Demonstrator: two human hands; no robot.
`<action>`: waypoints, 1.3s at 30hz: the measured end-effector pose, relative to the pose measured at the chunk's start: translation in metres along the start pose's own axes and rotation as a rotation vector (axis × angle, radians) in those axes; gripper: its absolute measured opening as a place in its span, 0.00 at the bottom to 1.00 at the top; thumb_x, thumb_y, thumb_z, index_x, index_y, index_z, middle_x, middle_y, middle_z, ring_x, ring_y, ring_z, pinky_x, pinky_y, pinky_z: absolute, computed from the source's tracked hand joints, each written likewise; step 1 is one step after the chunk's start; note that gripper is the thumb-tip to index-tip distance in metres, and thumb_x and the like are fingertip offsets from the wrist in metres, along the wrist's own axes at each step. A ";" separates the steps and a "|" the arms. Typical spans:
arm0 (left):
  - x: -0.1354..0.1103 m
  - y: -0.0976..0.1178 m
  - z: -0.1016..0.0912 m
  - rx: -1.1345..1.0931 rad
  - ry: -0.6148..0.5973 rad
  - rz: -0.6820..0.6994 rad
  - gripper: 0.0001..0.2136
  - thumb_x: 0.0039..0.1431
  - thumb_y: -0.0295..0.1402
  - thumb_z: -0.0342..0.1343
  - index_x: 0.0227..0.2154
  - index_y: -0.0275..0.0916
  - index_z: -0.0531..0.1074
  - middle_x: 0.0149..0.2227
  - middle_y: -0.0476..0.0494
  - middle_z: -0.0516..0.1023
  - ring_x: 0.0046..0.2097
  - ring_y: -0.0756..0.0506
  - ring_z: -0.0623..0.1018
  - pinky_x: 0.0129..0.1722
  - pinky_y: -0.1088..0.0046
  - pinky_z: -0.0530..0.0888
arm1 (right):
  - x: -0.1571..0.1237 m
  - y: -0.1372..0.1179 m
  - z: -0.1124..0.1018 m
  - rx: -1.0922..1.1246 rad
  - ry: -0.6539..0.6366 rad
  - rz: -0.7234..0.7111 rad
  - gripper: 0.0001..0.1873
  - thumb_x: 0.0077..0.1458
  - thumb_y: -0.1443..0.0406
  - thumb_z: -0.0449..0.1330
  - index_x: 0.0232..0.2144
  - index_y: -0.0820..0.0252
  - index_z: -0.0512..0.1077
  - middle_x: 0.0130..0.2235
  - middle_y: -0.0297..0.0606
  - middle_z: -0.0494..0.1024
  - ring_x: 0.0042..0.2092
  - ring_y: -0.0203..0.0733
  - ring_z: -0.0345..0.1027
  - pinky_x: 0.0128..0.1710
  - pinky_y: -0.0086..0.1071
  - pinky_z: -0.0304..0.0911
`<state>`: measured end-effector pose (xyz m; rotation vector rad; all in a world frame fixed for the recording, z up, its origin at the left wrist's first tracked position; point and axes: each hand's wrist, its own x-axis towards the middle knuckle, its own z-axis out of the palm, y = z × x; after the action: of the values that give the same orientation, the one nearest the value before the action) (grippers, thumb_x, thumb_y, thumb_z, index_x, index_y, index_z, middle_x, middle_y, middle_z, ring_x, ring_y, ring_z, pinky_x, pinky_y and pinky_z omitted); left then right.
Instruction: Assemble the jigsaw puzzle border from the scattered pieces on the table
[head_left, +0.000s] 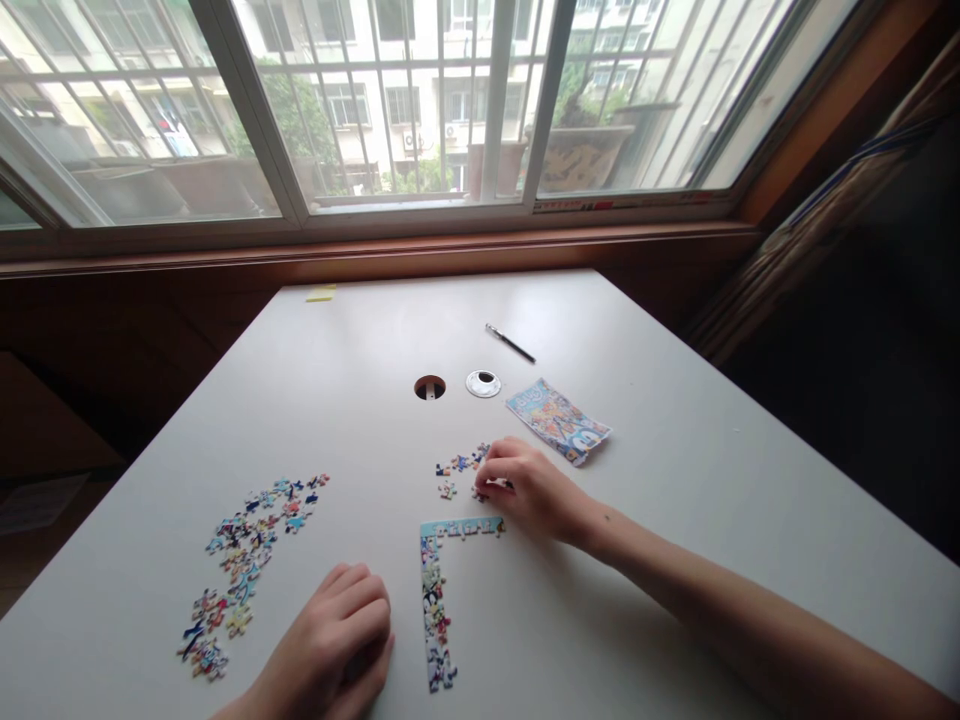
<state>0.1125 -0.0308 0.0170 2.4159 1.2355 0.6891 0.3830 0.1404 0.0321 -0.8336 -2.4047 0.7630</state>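
Note:
My right hand [529,488] reaches over a small group of loose puzzle pieces [461,464], its thumb and fingertips pinched on a puzzle piece [478,494] that is mostly covered. Just below lies an L-shaped strip of joined border pieces [433,600], with a light blue top edge and a multicoloured left side. To the left of that strip, my left hand [341,635] rests on the table with its fingers curled in; no object shows in it. A scattered heap of mixed puzzle pieces [247,545] spreads farther left.
The white table [637,600] narrows toward a barred window. A creased cartoon picture sheet [559,420] lies beyond my right hand. Behind it are a pen [511,344], a round cable cover [484,383] and a cable hole [430,388]. Yellow sticky notes [321,293] lie at the far left.

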 end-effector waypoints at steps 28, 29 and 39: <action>0.000 0.000 0.001 0.001 -0.004 0.001 0.10 0.60 0.20 0.47 0.29 0.40 0.55 0.29 0.47 0.67 0.33 0.46 0.66 0.36 0.67 0.64 | 0.005 0.010 -0.034 -0.369 -0.148 0.210 0.05 0.56 0.70 0.63 0.31 0.57 0.79 0.36 0.42 0.78 0.41 0.48 0.68 0.42 0.39 0.61; 0.000 0.000 0.001 0.000 -0.008 -0.001 0.10 0.60 0.20 0.47 0.29 0.40 0.56 0.29 0.47 0.67 0.33 0.46 0.66 0.36 0.67 0.64 | 0.005 0.010 -0.034 -0.368 -0.153 0.216 0.05 0.56 0.70 0.63 0.30 0.58 0.78 0.36 0.42 0.78 0.40 0.47 0.68 0.41 0.39 0.61; 0.000 0.001 0.001 -0.009 -0.005 0.000 0.09 0.61 0.21 0.47 0.28 0.40 0.56 0.29 0.46 0.67 0.33 0.46 0.66 0.36 0.67 0.64 | 0.010 0.010 -0.047 -0.137 -0.025 0.310 0.06 0.53 0.71 0.59 0.29 0.57 0.76 0.29 0.34 0.78 0.31 0.38 0.69 0.33 0.32 0.62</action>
<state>0.1135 -0.0313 0.0163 2.4095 1.2279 0.6869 0.4081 0.1701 0.0625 -1.2807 -2.4005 0.7296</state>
